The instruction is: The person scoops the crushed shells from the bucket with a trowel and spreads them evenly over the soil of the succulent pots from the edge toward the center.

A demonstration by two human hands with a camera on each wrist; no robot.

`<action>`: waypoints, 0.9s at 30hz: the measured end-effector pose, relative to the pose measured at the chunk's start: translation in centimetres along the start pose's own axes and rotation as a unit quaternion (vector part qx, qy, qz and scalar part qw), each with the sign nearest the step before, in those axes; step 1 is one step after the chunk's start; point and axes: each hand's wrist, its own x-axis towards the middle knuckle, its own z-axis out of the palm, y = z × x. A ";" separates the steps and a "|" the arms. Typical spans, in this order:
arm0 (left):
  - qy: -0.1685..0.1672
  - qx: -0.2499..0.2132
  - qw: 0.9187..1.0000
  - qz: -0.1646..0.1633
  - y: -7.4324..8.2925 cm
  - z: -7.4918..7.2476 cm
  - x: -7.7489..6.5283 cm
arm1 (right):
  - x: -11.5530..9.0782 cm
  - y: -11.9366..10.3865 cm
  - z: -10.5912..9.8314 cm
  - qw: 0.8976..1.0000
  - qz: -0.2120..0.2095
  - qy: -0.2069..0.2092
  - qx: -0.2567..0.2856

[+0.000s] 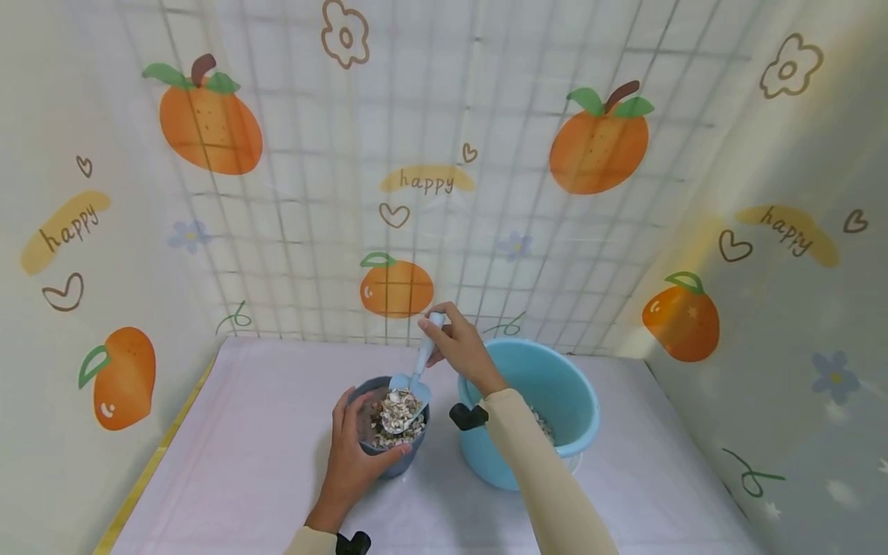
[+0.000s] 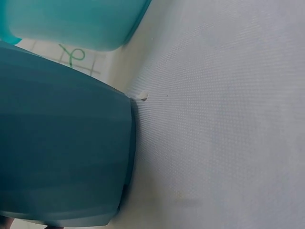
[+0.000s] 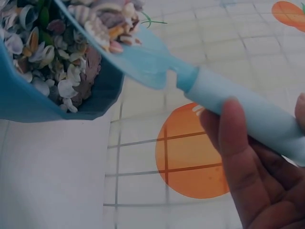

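My right hand (image 1: 463, 348) grips the handle of a light blue toy shovel (image 3: 238, 100), blade pointing down. A heap of small seashells (image 1: 400, 411) fills the blade, which sits over the mouth of a dark blue-grey pot (image 1: 401, 465). In the right wrist view, more shells (image 3: 45, 52) lie inside the pot, with a brownish patch against its inner wall. My left hand (image 1: 350, 466) holds the pot from the near left, thumb along the front and fingers round the far left side. The pot's faceted wall fills much of the left wrist view.
A larger light blue bucket (image 1: 489, 460) stands right of the pot, with some shells (image 1: 543, 424) visible at its bottom. One small pale chip (image 2: 143, 96) lies on the white tablecloth (image 1: 264, 432) beside the pot. Printed curtains (image 1: 312, 254) enclose the table's back and sides.
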 end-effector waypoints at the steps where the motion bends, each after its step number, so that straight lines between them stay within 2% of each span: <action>1: 0.002 0.000 1.000 0.001 0.0 0.0 0.0 | 0.0 -0.1 0.0 1.000 0.000 0.001 -0.002; 27: 0.022 0.020 1.000 -0.002 0.4 0.5 -0.4 | 0.0 -0.2 0.1 1.000 -0.024 0.001 -0.005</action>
